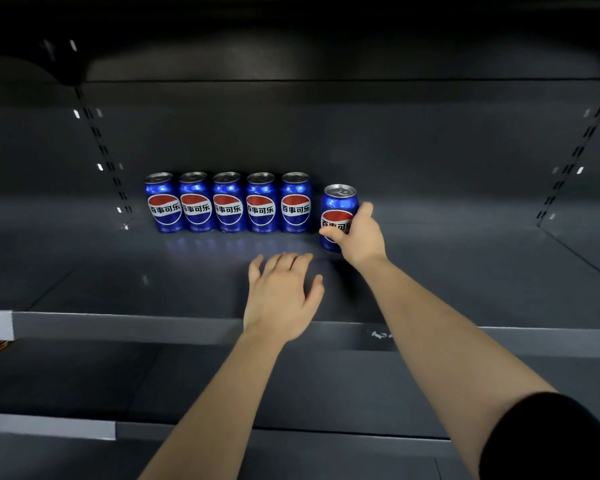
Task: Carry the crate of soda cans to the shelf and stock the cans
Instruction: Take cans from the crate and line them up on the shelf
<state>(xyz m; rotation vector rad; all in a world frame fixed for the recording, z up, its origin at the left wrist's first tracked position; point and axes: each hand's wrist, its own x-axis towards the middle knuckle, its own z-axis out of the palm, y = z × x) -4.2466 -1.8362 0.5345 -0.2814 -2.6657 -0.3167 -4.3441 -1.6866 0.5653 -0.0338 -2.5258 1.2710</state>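
Our right hand (359, 237) has thumb and fingers curled round the lower half of the sixth can (338, 202). The can stands upright just right of the row of five cans (227, 204), a little forward of their line and with a narrow gap to the last one. We cannot tell whether its base is on the shelf (465, 271) or just above it. To finish this placement well, we judge that the can should slide back and left until it is level with its neighbours. It should be turned so the logo faces out like theirs, and released only once it sits flat. A nudge against the row could rock the end can. Our left hand (281, 296) is spread flat, palm down, low over the shelf in front of the row and holding nothing, so it can steady the row if needed. The shelf holds the five cans side by side near its back wall, left of centre, labels outward, with room to their right. The crate is out of view, so we cannot say how many cans remain.
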